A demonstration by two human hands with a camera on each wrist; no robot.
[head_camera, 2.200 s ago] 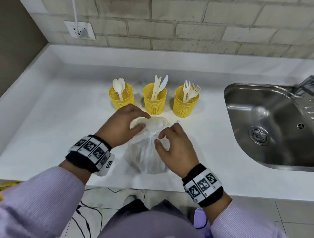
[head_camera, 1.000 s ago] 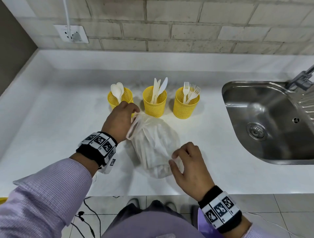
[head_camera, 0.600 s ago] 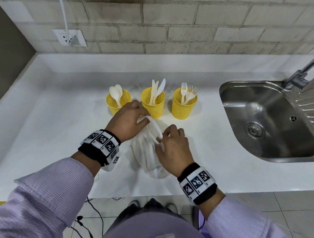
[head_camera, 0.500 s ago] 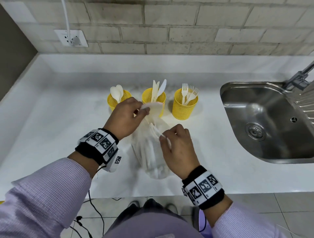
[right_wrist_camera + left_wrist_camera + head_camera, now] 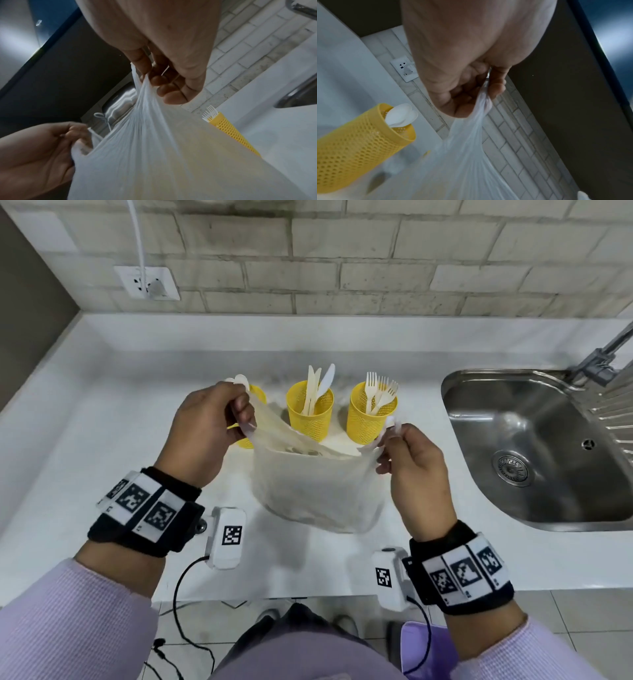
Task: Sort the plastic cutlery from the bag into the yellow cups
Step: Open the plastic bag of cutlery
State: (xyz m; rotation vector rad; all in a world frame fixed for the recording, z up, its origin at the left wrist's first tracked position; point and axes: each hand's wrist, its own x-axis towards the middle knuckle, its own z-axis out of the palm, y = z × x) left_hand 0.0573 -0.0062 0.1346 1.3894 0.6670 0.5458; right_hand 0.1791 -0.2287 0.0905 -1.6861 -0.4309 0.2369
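A translucent white plastic bag (image 5: 318, 491) hangs stretched between both hands above the white counter (image 5: 102, 446), its mouth pulled wide. My left hand (image 5: 209, 429) pinches the bag's left handle (image 5: 482, 100); my right hand (image 5: 407, 460) pinches the right handle (image 5: 142, 83). What lies inside the bag is blurred. Behind it stand three yellow mesh cups: the left cup (image 5: 257, 395) with spoons (image 5: 400, 116) is mostly hidden by my left hand, the middle cup (image 5: 310, 414) holds knives, the right cup (image 5: 370, 419) holds forks.
A steel sink (image 5: 534, 453) with a tap (image 5: 603, 354) fills the counter's right side. A wall socket (image 5: 147, 282) with a plugged-in cable sits on the brick wall at the back left. The counter's front edge runs just below my wrists.
The bag was bunched on the counter with both hands working at its top. Now the hands have moved apart and lifted, each holding a handle, and the bag's mouth is spread.
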